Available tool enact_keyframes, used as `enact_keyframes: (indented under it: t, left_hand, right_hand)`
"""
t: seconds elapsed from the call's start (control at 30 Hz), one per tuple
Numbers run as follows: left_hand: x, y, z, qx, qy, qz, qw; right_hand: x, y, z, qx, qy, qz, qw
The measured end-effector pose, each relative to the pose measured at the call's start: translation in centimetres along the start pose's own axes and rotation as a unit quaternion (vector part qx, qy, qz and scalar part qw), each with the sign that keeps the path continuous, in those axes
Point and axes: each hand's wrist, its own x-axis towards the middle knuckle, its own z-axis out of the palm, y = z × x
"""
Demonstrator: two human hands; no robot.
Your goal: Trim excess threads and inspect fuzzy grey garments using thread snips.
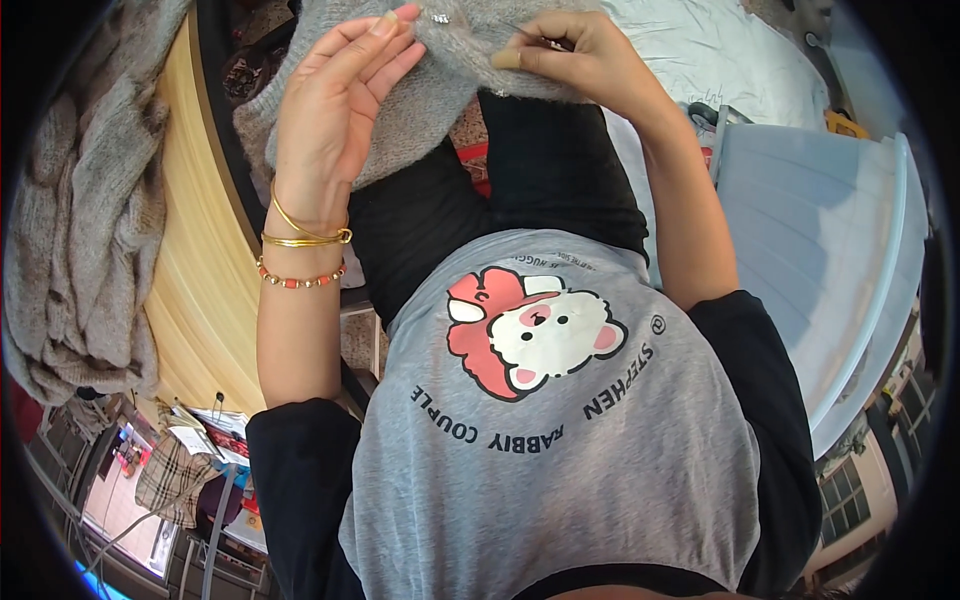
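Note:
A grey fuzzy knitted garment (420,128) lies over my lap and reaches up to the top edge of the view. My right hand (590,62) pinches an edge of the knit between thumb and fingers. On the other side, my left hand (345,105) is raised next to the knit. Its thumb and forefinger come together at the tips, while the other fingers are loosely bent. Whatever may sit in that pinch is too small to make out. A small shiny silvery bit (440,18) shows on the knit between the hands.
More grey knitwear (85,220) is heaped at the left, beside a pale wooden tabletop (205,300). A large translucent bluish plastic bin (800,240) stands close by my right arm. Beyond my knees lies white cloth (700,50). A checked cloth (178,478) hangs at the lower left.

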Motion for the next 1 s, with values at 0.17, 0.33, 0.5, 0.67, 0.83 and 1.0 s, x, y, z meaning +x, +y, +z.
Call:
enact_keyframes:
  t: [0.17, 0.33, 0.5, 0.67, 0.83, 1.0]
  left_hand:
    - [-0.6, -1.2, 3.6, 0.383, 0.376, -0.007, 0.844]
    - [-1.8, -3.1, 3.5, 0.527, 0.364, 0.009, 0.768]
    - [-3.3, -6.6, 3.2, 0.592, 0.328, -0.096, 0.730]
    - [-2.9, -9.6, 1.5, 0.607, 0.348, -0.131, 0.702]
    - [-1.2, -10.9, 1.2, 0.609, 0.401, -0.148, 0.668]
    - [-0.8, -11.1, 1.0, 0.543, 0.422, -0.113, 0.717]
  right_hand:
    - [0.6, 1.4, 0.2, 0.173, 0.094, 0.066, 0.978]
    - [1.1, 1.9, 0.3, 0.194, 0.114, 0.051, 0.973]
    - [1.5, 2.6, 0.3, 0.166, 0.125, 0.034, 0.978]
    - [1.9, 3.1, 0.9, 0.209, 0.143, 0.020, 0.967]
    - [1.0, 0.6, 0.7, 0.152, 0.142, 0.073, 0.975]
    - [1.1, 2.2, 0.8, 0.054, 0.197, -0.020, 0.979]
